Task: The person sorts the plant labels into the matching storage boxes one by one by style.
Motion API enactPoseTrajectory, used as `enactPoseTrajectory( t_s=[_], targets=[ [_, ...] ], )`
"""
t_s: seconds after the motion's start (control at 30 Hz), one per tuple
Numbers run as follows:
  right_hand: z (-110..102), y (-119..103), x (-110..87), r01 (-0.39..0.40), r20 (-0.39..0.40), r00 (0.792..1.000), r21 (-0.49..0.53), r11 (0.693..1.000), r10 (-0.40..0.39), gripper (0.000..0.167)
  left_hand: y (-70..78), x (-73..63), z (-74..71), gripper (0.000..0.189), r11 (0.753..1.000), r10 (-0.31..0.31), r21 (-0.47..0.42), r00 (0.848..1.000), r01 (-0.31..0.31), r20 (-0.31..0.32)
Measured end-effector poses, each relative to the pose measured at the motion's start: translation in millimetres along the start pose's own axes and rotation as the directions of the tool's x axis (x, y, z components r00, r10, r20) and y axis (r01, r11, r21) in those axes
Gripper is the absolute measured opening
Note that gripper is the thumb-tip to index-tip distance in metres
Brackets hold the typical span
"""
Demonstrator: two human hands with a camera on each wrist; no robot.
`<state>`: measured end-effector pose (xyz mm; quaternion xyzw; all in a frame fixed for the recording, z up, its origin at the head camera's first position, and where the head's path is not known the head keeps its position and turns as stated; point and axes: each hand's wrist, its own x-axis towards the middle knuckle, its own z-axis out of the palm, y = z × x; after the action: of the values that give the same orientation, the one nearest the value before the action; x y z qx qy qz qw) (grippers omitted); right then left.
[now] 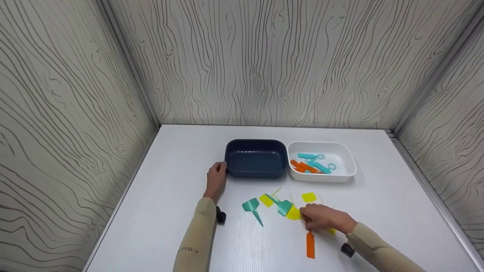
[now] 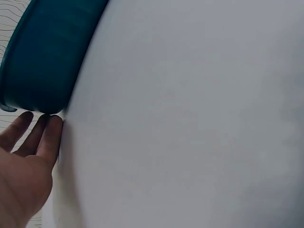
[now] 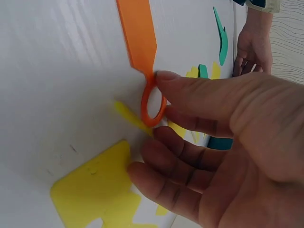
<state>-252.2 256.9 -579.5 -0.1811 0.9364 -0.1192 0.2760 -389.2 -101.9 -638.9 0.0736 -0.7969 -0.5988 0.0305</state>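
My left hand (image 1: 216,178) rests its fingertips against the left end of a dark blue tray (image 1: 257,175); in the left wrist view the fingers (image 2: 51,137) reach up to the tray's wall fairly straight. With thumb and index finger, my right hand (image 1: 326,218) pinches an orange plastic tag (image 1: 311,246) by its ring end, and its flat strip points toward me. Under and beside that hand lie yellow plant labels (image 3: 97,187), partly hidden by it. Two green T-shaped plant labels (image 1: 251,205) lie left of it, one overlapping yellow labels.
A white tray (image 1: 346,174) stands right against the blue one and holds several orange tags (image 1: 308,167) and light blue ring tags (image 1: 321,167). Another yellow label (image 1: 309,197) lies just beyond my right hand. Patterned walls (image 1: 257,75) enclose the white table (image 1: 174,158).
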Motion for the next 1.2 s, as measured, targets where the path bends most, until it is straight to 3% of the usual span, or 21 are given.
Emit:
enactPoseTrajectory(
  t_s=[0.27,0.5,0.63,0.87,1.2],
  targets=[
    [-2.0,0.3,-5.0,0.042,-0.021,0.999,0.027,0.999,-0.041,0.015,1.3,0.3,0.8,0.050,1.000,0.002,0.005,1.000,-0.002,-0.002],
    [0.7,-5.8,-9.9,0.085,0.047,0.995,0.033,0.996,-0.087,0.024,1.0,0.7,1.9,0.048,1.000,0.023,0.007,1.000,-0.023,-0.019],
    [3.1,-12.8,-15.9,0.077,0.062,0.995,0.001,0.997,-0.076,0.030,0.0,2.3,1.4,0.048,1.000,0.006,0.006,1.000,-0.006,-0.008],
    [12.4,-20.8,-18.3,0.197,0.042,0.980,-0.119,0.973,-0.193,0.027,-0.6,3.5,1.3,0.047,1.000,-0.008,0.003,1.000,0.008,-0.005],
    [14.6,-19.6,-17.6,0.237,0.049,0.972,-0.154,0.959,-0.232,0.023,-1.5,3.5,1.8,0.046,1.000,-0.006,0.006,1.000,0.006,-0.011]
  ],
)
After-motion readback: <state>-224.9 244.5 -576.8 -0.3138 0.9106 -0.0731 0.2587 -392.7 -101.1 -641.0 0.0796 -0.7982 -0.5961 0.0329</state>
